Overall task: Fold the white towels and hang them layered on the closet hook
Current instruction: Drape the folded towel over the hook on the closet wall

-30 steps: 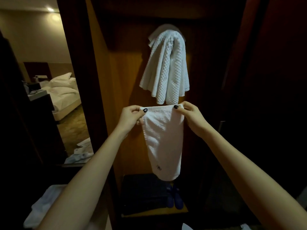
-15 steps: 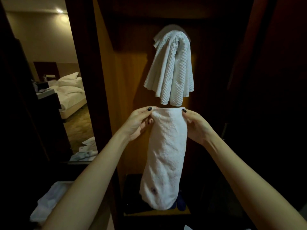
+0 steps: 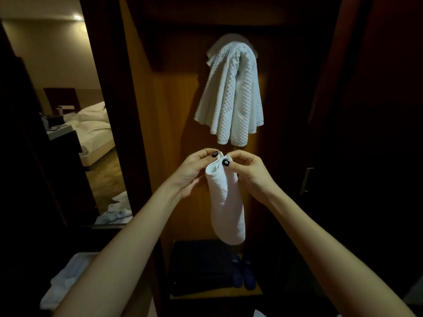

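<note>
Left hand (image 3: pixel 193 171), right hand (image 3: pixel 253 173) pinch small towel (image 3: pixel 226 202); quilted towel (image 3: pixel 231 99) hangs inside closet (image 3: pixel 174 106).

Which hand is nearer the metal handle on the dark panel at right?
Right. The right hand pinches the small white towel at its top edge, left of the metal handle at similar height. The left hand pinches the same edge farther left.
</note>
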`<state>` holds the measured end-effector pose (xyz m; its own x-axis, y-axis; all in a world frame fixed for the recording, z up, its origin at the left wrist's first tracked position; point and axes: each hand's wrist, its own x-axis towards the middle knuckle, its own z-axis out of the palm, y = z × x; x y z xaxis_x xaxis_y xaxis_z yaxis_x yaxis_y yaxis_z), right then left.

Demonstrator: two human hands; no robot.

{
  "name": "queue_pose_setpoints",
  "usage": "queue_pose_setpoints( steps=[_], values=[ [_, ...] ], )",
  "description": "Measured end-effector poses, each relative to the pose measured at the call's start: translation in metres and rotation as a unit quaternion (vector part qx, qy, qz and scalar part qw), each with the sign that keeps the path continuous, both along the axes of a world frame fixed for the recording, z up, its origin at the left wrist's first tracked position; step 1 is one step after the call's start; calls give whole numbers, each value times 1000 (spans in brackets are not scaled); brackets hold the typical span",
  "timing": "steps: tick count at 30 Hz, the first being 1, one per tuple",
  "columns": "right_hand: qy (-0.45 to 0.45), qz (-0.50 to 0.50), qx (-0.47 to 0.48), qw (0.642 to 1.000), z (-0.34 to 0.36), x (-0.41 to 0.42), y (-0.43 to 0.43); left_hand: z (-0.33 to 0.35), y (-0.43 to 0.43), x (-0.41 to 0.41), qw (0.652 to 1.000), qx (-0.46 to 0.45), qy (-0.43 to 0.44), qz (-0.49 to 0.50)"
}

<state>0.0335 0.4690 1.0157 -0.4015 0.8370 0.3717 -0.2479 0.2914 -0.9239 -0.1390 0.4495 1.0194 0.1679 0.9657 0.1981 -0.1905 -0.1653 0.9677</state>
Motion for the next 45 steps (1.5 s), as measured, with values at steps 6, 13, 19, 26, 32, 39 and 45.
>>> queue_pose_setpoints(
  steps=[6, 13, 19, 26, 32, 39, 45],
  values=[
    [-17, -62, 49, 997, -3, -3, 4, 0, 2, -1, 999, -8, -35, 2],
    [-53, -162, 112, 979, -16, -3, 12, -8, 1, -2, 999, 21, 23, 20],
    [-86, -210, 154, 962, -22, 1, 14, -12, 0, 0, 998, 62, 4, 21],
    [-89, -210, 162, 960, -26, 10, 13, -21, 8, 4, 978, 90, 151, 109],
    [-95, -220, 160, 957, -26, 24, 18, -40, 14, -2, 960, 105, 250, 68],
    [-107, -305, 148, 935, -26, 38, 23, -44, 18, -5, 963, 116, 222, 104],
    [-177, -265, 168, 933, -23, 47, 20, -45, 21, -11, 946, 186, 190, 185]
  ],
)
